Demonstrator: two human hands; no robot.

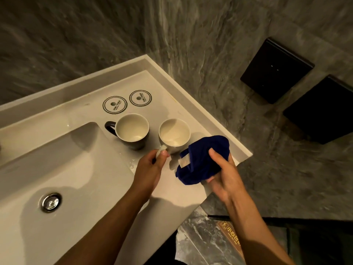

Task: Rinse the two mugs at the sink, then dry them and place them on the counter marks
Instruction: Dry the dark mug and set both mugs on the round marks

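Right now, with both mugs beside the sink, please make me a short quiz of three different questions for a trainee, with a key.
1. True or false: the dark mug already stands on one of the round counter marks.
2. Which of the hands holds the blue cloth?
A. left hand
B. right hand
C. neither
3. Fill in: the left hand grips the white mug by its ____.

Key:
1. False; both mugs stand on the counter nearer the person than the two marks, which are bare.
2. B.
3. Handle.
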